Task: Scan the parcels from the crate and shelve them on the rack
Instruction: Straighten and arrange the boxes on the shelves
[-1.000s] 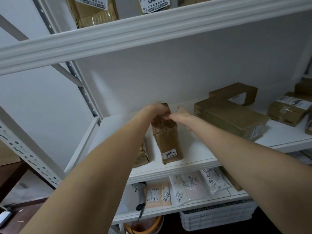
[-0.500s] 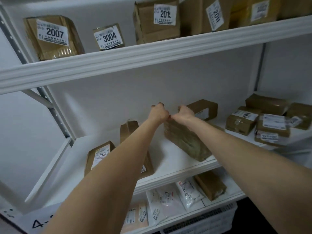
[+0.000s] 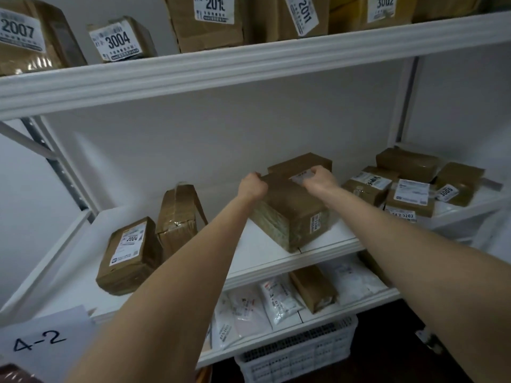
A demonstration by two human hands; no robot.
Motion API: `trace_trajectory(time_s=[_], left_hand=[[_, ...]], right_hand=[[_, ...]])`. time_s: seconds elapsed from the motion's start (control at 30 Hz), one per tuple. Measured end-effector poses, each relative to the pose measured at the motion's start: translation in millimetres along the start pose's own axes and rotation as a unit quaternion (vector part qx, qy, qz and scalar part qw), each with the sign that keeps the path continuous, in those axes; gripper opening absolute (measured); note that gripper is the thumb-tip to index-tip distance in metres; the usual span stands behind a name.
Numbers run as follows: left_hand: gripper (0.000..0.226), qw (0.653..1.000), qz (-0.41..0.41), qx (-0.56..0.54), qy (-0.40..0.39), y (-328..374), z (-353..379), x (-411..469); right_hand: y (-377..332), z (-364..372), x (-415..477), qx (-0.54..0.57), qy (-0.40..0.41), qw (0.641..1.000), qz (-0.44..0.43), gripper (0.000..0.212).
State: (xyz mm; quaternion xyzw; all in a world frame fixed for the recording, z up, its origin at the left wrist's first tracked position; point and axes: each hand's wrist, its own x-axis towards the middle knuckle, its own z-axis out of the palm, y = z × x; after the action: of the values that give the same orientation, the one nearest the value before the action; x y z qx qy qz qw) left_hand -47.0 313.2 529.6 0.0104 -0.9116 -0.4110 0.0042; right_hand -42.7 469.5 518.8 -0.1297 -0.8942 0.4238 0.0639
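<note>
A large brown taped parcel (image 3: 290, 214) lies on the middle shelf (image 3: 265, 255) of the white rack. My left hand (image 3: 252, 186) grips its far left top corner. My right hand (image 3: 320, 180) grips its far right top edge, next to a white label. Both arms reach forward over the shelf. Left of it stand an upright brown parcel (image 3: 179, 217) and a leaning parcel marked 2004 (image 3: 130, 255). A smaller brown box (image 3: 300, 163) sits just behind the held parcel.
Several labelled parcels (image 3: 409, 186) crowd the shelf's right end. The upper shelf (image 3: 249, 64) holds numbered boxes. Below lie white mailer bags (image 3: 279, 299) and a brown box. A white plastic crate (image 3: 298, 352) stands on the floor. A "4-2" sign (image 3: 41, 344) is at lower left.
Both hands left the narrow upright parcel, moved right and took hold of the large parcel's far end. The camera view tilted up and right.
</note>
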Motion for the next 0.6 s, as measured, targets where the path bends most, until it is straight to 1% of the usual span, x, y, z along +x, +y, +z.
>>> trace_trajectory(time_s=[0.1, 0.17, 0.23, 0.37, 0.43, 0.5, 0.6], left_hand=[[0.027, 0.998, -0.038, -0.031, -0.038, -12.3, 9.9, 7.4], [0.031, 0.994, -0.061, -0.065, -0.06, -21.3, 21.1, 21.5], [0.035, 0.99, -0.087, -0.083, -0.07, -23.6, 26.8, 26.6], [0.044, 0.983, -0.139, -0.064, -0.102, -25.4, 40.7, 48.2], [0.049, 0.975, -0.17, -0.07, -0.122, -25.4, 45.1, 58.6], [0.054, 0.964, -0.209, -0.086, -0.142, -26.4, 49.4, 66.8], [0.058, 0.94, -0.258, -0.131, -0.18, -27.0, 53.2, 71.5]], right_hand=[[13.5, 1.2, 12.3, 0.003, -0.003, 1.0, 0.031, 0.05], [22.2, 5.4, 25.0, 0.002, -0.008, 0.999, 0.044, 0.048], [29.6, 10.5, 33.2, 0.002, -0.027, 0.998, 0.059, 0.051], [38.9, 17.9, 51.0, 0.006, -0.058, 0.995, 0.085, 0.063], [43.5, 18.4, 61.0, 0.01, -0.059, 0.993, 0.097, 0.067], [50.2, 19.5, 67.1, 0.018, -0.081, 0.99, 0.116, 0.064], [60.3, 25.0, 73.1, 0.077, -0.142, 0.975, 0.154, 0.049]])
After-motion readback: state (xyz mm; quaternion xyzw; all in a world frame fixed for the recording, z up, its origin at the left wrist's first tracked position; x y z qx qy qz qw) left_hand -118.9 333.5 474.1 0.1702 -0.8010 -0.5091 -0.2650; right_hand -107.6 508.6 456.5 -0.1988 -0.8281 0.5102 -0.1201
